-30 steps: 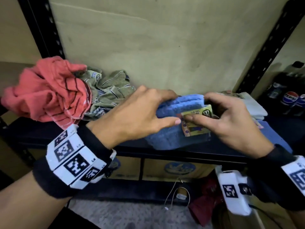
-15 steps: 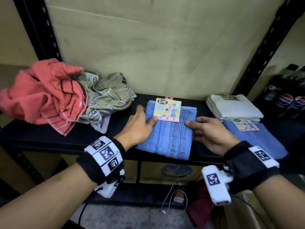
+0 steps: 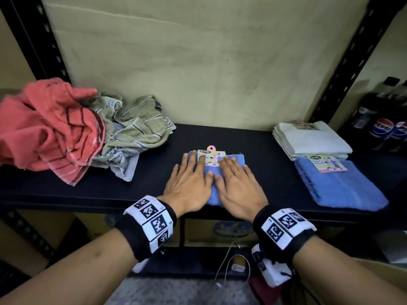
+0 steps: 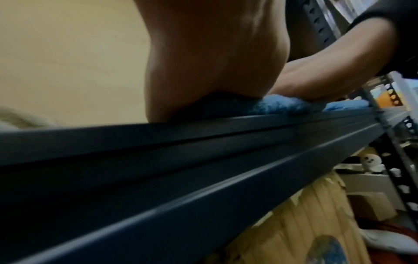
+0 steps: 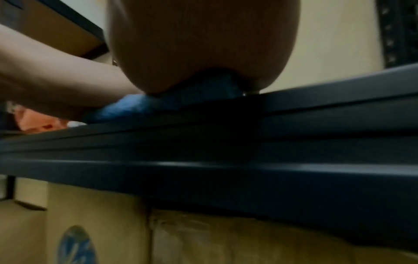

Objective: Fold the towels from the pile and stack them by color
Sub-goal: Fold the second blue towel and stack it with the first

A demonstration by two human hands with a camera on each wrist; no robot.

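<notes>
Blue folded towel (image 3: 235,160), long axis front-to-back, tag end rearward, left hand (image 3: 189,183) and right hand (image 3: 239,187) pressing flat, each grip open-fingered

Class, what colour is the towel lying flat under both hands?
Blue: the towel under both hands is plain blue, clearest in the head view.

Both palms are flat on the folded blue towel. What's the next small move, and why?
Probably lift the blue towel and set it on the blue one at right. It looks fully folded under the flat left hand and right hand, and that stack matches its color.
</notes>
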